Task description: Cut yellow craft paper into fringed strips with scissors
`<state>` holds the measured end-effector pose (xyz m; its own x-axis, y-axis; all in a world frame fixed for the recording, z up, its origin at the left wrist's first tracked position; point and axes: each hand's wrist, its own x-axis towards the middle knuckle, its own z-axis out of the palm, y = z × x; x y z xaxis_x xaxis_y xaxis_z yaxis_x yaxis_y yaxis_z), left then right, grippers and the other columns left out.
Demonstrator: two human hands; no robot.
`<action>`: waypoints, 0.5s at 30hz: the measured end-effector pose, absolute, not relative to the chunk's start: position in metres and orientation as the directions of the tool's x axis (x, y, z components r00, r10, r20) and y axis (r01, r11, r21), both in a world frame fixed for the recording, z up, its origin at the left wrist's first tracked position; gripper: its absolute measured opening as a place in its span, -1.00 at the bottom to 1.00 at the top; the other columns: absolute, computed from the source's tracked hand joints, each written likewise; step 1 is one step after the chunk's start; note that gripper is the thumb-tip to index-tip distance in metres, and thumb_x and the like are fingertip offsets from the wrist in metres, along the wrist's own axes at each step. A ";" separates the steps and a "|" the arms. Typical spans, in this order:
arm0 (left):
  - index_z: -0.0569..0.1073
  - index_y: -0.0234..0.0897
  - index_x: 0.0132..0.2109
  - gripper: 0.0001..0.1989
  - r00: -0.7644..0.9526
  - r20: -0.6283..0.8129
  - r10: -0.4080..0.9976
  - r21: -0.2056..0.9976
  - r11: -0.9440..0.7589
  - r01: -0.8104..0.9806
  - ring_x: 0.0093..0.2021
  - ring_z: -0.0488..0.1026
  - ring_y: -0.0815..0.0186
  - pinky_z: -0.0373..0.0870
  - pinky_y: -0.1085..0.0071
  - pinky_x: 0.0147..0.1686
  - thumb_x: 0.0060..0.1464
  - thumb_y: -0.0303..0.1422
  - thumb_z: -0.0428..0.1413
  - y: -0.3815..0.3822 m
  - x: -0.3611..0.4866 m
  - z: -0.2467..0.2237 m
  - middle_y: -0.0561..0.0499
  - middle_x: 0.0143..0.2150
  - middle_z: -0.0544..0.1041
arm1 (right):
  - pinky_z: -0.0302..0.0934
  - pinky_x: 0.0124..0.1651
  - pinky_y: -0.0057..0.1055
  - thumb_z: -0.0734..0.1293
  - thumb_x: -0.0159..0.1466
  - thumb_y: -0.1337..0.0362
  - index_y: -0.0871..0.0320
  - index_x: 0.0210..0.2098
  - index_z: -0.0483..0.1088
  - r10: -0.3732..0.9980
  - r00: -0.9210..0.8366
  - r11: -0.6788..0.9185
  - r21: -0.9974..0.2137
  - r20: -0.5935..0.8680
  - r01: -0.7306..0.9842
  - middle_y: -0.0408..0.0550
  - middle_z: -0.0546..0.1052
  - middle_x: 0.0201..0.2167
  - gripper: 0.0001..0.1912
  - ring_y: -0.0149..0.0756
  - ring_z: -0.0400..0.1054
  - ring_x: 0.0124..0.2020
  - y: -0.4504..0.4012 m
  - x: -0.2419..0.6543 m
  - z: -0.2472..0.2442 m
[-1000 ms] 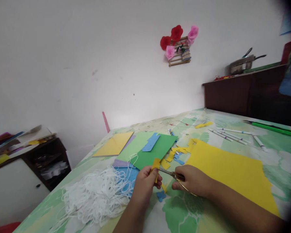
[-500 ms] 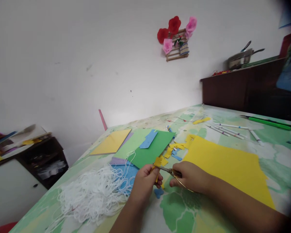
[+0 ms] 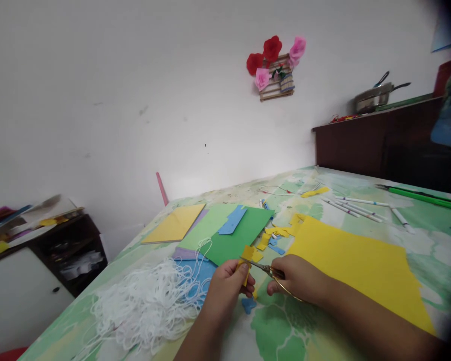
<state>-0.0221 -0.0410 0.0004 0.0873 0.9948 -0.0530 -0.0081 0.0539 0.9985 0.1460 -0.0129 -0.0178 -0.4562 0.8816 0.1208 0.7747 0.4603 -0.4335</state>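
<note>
Between thumb and fingers, my left hand (image 3: pixel 229 286) pinches a small yellow strip (image 3: pixel 247 252), held upright over the table. My right hand (image 3: pixel 295 278) is closed round the handles of gold-handled scissors (image 3: pixel 269 269). Their blades point left and lie against the yellow strip; whether they bite into it I cannot tell. A small blue cut piece (image 3: pixel 248 305) lies on the cloth below my hands. Yellow scraps (image 3: pixel 263 242) and blue scraps (image 3: pixel 276 245) are scattered just beyond them. To the right, partly under my right forearm, spreads a large yellow sheet (image 3: pixel 353 255).
White string (image 3: pixel 143 306) lies tangled at left. Behind it are green sheets (image 3: pixel 244 240) bearing a blue piece (image 3: pixel 232 220), and a yellow sheet (image 3: pixel 175 223). White pens (image 3: pixel 357 206) and a green cutter (image 3: pixel 423 196) lie at far right.
The scissors have tilted slightly, and their blades sit across the yellow strip's upper part. The strip stands more upright in my left hand. The whole view has shifted slightly downward.
</note>
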 end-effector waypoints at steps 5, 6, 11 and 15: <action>0.31 -0.35 -0.54 -0.82 0.081 -0.047 0.996 0.998 0.050 -0.030 -0.68 0.27 0.46 0.21 0.51 -0.63 -0.18 -0.29 0.05 -0.041 -0.023 -0.001 0.08 -0.67 0.36 | -0.17 -0.60 -0.56 0.25 -0.04 -0.05 0.18 -0.57 0.27 0.882 -0.458 0.458 -0.430 0.112 0.778 -0.20 0.29 -0.63 -0.62 -0.47 0.09 -0.60 -0.014 0.148 -0.016; 0.31 -0.34 -0.54 -0.83 0.072 -0.044 0.996 0.998 0.046 -0.032 -0.68 0.27 0.46 0.21 0.51 -0.63 -0.18 -0.31 0.04 -0.041 -0.023 -0.001 0.09 -0.67 0.35 | -0.17 -0.59 -0.56 0.25 -0.04 -0.05 0.18 -0.57 0.27 0.879 -0.463 0.463 -0.429 0.113 0.776 -0.19 0.29 -0.62 -0.62 -0.47 0.09 -0.60 -0.015 0.148 -0.015; 0.30 -0.34 -0.54 -0.86 0.051 -0.030 0.998 0.999 0.032 -0.044 -0.66 0.27 0.47 0.23 0.51 -0.62 -0.16 -0.34 0.02 -0.042 -0.023 0.000 0.09 -0.67 0.35 | -0.18 -0.58 -0.56 0.24 -0.03 -0.02 0.19 -0.56 0.26 0.867 -0.483 0.484 -0.431 0.119 0.762 -0.18 0.30 -0.63 -0.64 -0.46 0.09 -0.61 -0.018 0.149 -0.014; 0.30 -0.34 -0.55 -0.83 0.054 -0.033 0.998 0.998 0.035 -0.043 -0.66 0.27 0.46 0.23 0.50 -0.63 -0.17 -0.31 0.04 -0.043 -0.022 0.001 0.09 -0.67 0.35 | -0.17 -0.58 -0.56 0.24 -0.02 -0.02 0.18 -0.56 0.26 0.864 -0.489 0.488 -0.431 0.118 0.759 -0.18 0.30 -0.62 -0.65 -0.46 0.09 -0.60 -0.019 0.148 -0.014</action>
<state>-0.0220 -0.0432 0.0011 0.0544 0.9980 -0.0331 -0.0425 0.0355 0.9985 0.1476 -0.0190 -0.0138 -0.4887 0.8644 0.1181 0.7590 0.4880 -0.4311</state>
